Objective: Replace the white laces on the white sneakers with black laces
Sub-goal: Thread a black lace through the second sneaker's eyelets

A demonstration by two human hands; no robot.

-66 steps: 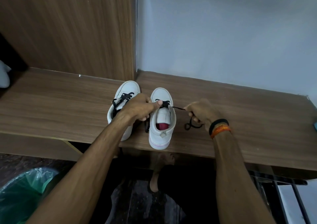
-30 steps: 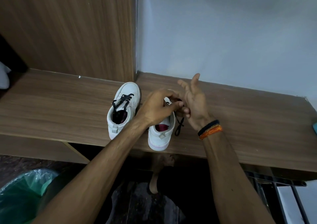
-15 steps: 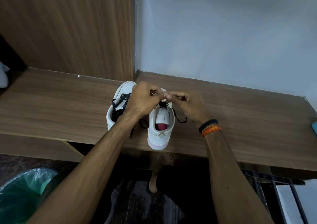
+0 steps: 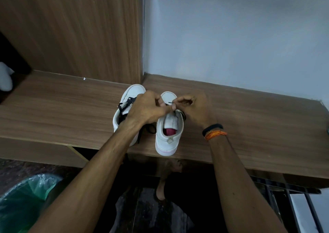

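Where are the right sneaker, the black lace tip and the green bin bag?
right sneaker (image 4: 167, 141): head view, on its heel.
black lace tip (image 4: 170, 102): head view, on the bare end past the right hand's pinch.
green bin bag (image 4: 23, 200): head view, on its plastic.

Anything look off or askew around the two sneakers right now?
Only small things. The right sneaker sits with its heel past the front edge of the wooden shelf. Loose black lace trails between it and the left sneaker. Both hands, left hand and right hand, pinch lace. No damage shows.
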